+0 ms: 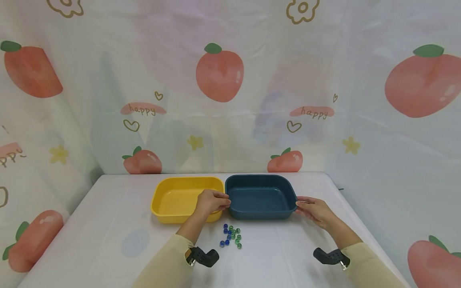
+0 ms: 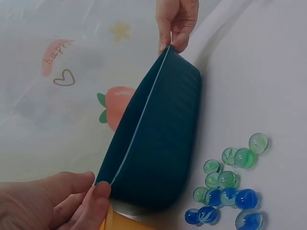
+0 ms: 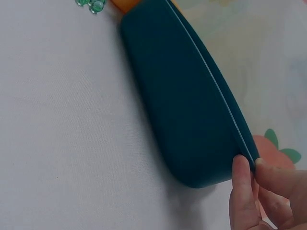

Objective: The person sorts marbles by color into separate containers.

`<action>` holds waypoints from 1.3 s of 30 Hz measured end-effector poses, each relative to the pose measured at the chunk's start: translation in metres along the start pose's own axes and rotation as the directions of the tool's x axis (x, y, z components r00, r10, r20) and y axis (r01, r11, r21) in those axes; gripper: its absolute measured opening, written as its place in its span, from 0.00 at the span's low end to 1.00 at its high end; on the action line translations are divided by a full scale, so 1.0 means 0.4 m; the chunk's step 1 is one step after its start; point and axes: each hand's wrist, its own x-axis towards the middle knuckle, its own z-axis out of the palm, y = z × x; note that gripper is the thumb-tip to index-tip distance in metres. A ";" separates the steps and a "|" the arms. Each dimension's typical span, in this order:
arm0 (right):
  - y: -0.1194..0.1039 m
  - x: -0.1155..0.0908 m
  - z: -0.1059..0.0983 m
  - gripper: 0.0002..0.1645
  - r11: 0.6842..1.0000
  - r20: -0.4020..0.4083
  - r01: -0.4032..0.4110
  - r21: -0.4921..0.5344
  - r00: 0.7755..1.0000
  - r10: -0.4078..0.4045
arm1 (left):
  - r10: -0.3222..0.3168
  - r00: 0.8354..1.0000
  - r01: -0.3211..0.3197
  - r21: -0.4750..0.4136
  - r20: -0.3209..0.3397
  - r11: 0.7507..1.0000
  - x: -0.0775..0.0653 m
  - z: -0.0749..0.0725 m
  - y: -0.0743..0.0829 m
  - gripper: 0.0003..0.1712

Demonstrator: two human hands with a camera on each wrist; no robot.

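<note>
A dark blue rectangular basin [image 1: 261, 210] stands at the back of the table, with nothing inside it. My left hand [image 1: 211, 202] pinches its left rim, reaching across the yellow basin [image 1: 169, 219]. At the opposite end, my right hand [image 1: 315, 211] pinches the right rim between thumb and fingers, as the right wrist view also shows on the basin's wall [image 3: 172, 96]. In front of the two basins lies a loose group of blue and green glass marbles [image 1: 229, 232]. The left wrist view shows the marbles [image 2: 228, 179] close beside the blue basin [image 2: 158, 129].
A white cloth covers the table [image 1: 108, 240]. The yellow basin sits directly left of the blue one, its rim close against it. Behind the table hangs a pale curtain [image 1: 230, 132] printed with peaches. A black wrist camera [image 1: 205, 257] is strapped on each forearm.
</note>
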 end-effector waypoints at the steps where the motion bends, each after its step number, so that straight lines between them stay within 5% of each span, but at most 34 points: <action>1: -0.001 0.000 0.001 0.34 1.000 -0.004 -0.001 0.003 1.000 0.002 | -0.003 1.000 0.003 -0.005 -0.001 1.000 -0.001 -0.001 -0.002 0.09; 39: 0.003 0.001 -0.002 0.35 1.000 0.004 0.001 -0.018 1.000 -0.001 | -0.029 0.998 0.032 -0.064 0.054 0.997 -0.124 -0.094 -0.099 0.16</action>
